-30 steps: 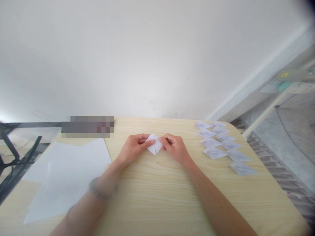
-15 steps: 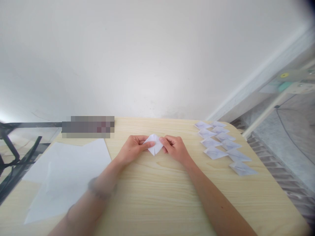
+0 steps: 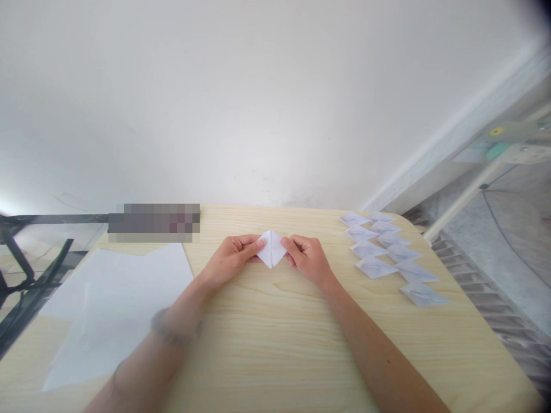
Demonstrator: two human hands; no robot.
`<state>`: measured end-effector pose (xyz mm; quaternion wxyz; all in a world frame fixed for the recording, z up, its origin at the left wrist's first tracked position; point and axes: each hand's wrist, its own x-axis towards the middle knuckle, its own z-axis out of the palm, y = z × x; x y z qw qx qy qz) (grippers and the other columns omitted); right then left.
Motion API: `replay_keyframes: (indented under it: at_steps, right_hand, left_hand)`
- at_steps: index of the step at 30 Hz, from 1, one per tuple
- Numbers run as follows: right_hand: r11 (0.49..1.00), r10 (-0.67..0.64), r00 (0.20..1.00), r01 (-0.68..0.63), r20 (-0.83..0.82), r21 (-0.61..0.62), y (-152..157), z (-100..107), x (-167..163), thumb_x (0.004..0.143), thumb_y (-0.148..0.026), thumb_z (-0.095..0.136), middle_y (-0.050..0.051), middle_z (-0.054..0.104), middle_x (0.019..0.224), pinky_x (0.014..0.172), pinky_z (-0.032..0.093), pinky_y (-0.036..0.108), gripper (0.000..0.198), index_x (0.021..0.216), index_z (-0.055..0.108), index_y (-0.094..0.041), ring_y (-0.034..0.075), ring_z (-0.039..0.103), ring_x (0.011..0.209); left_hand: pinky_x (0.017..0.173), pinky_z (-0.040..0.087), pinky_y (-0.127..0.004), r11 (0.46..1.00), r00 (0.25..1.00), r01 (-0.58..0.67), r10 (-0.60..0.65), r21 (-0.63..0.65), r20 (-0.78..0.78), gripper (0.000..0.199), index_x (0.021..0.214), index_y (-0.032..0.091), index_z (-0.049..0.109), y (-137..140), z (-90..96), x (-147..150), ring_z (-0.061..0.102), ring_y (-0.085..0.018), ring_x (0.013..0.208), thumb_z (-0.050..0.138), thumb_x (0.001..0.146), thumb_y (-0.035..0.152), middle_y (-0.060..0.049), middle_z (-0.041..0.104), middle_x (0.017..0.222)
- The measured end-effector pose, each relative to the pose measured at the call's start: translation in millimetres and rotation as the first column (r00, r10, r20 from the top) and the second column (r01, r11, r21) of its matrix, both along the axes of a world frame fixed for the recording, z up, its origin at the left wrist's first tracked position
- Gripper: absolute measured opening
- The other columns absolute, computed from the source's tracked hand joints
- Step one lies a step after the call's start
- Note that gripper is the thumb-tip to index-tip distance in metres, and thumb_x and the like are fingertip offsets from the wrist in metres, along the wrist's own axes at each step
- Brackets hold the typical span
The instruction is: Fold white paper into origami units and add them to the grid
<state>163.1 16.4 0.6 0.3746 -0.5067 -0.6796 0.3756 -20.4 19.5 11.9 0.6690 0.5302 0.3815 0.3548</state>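
Note:
A small white folded paper (image 3: 272, 250), diamond-shaped with a crease line down its middle, is held between my two hands above the table. My left hand (image 3: 232, 254) pinches its left corner, thumb on the front and fingers behind. On the other side, my right hand (image 3: 306, 256) grips the right corner between thumb and curled fingers. Off to the right, several folded white paper pieces (image 3: 375, 267) with pointed ends lie in two slanting rows.
Loose white paper sheets (image 3: 124, 304) overlap on the left of the wooden table (image 3: 275, 355). A blurred-out dark object (image 3: 150, 223) sits at the back left. Behind the table rises a white wall (image 3: 267, 103). Black metal bars (image 3: 26, 269) stand at the left edge.
The left thumb has slid outward from the paper's middle to its left edge. The paper has tilted up slightly, and its front now shows smooth faces along the central line.

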Motion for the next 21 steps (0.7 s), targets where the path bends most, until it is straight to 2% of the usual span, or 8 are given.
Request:
replay_keyframes:
  at_steps: [5,10,15,21]
  right_hand:
    - [0.999,-0.043,0.999,0.044,-0.032,0.018,0.4,-2.0,-0.2,0.084,-0.047,0.04,-0.003,0.045,0.043,0.043,0.033,0.019,0.045,0.049,0.043,-0.018,0.007,0.041,0.041]
    - [0.999,0.034,0.998,-0.034,-0.047,0.004,-0.1,-1.3,1.2,0.082,-0.044,0.043,-0.003,0.046,0.047,0.043,0.031,0.019,0.038,0.055,0.045,-0.017,0.007,0.04,0.043]
    - [0.996,0.074,0.997,-0.074,0.002,0.049,-0.1,-0.3,1.8,0.083,-0.039,0.044,-0.003,0.046,0.05,0.046,0.031,0.02,0.036,0.055,0.046,-0.017,0.007,0.039,0.045]
    - [0.984,0.146,0.986,-0.153,0.083,0.085,-0.9,-0.6,-0.1,0.083,-0.037,0.043,-0.002,0.047,0.053,0.047,0.03,0.021,0.035,0.056,0.049,-0.016,0.007,0.04,0.048]
  left_hand:
    - [0.086,0.044,-0.038,0.999,0.998,0.038,-0.037,-0.019,0.054,0.037,0.103,0.014,0.063,-0.5,1.6,-0.8,0.06,-0.023,0.089,0.054,0.077,0.039,-0.009,0.066,0.098]
    - [0.081,0.047,-0.034,1.0,0.998,-0.016,0.017,-0.01,0.059,0.037,0.105,0.014,0.062,-0.1,-1.7,-1.0,0.062,-0.021,0.085,0.057,0.076,0.036,-0.009,0.066,0.097]
    - [0.078,0.047,-0.033,0.999,0.999,-0.032,0.032,0.01,0.01,0.037,0.109,0.015,0.058,-0.5,-1.6,-0.2,0.061,-0.02,0.085,0.056,0.077,0.034,-0.008,0.067,0.095]
    - [0.07,0.046,-0.027,0.997,0.997,-0.045,0.048,0.055,-0.063,0.026,0.091,0.013,0.064,-0.4,-4.3,-1.2,0.061,-0.019,0.079,0.062,0.072,0.032,-0.007,0.068,0.086]
